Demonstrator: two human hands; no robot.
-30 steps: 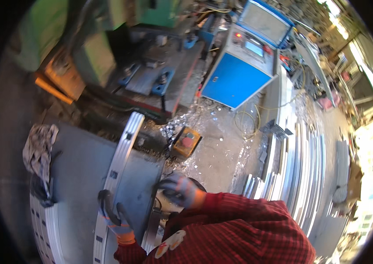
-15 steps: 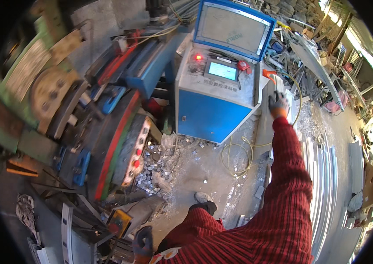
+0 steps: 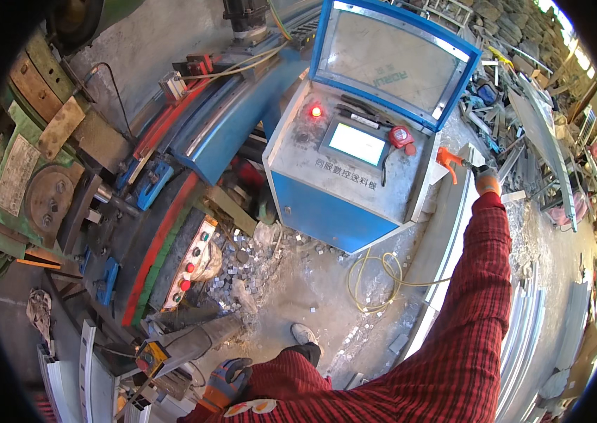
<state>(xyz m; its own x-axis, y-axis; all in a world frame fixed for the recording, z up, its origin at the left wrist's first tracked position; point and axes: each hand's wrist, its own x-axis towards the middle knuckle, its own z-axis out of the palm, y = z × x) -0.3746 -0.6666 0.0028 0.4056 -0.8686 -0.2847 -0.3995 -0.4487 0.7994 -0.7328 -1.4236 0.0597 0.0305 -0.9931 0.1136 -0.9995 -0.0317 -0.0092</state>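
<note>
My right hand [image 3: 488, 182], in a dark and orange work glove, reaches out past the right side of the blue control cabinet [image 3: 333, 215]. Its fingers are closed at the dark end of an orange air blow gun [image 3: 446, 162], which lies beside the cabinet top; the fingertips are partly hidden. Close to my thigh at the lower edge, my left hand [image 3: 226, 384] is loosely curled in a grey and orange glove, with nothing seen in it. A lit touch screen [image 3: 356, 144] and a red tape measure [image 3: 401, 137] are on the cabinet top, under its raised lid [image 3: 386, 63].
Left stands a green press machine [image 3: 13, 169] with a button panel [image 3: 189, 266]. A yellow hose [image 3: 376, 308] coils on the floor near small metal offcuts [image 3: 231, 282]. Long metal profiles [image 3: 520, 345] lie to the right; scrap [image 3: 506, 106] is piled behind.
My right hand has moved from the metal profile below the blow gun to the gun's dark end. My left hand stays low by my thigh. The view has shifted and turned slightly.
</note>
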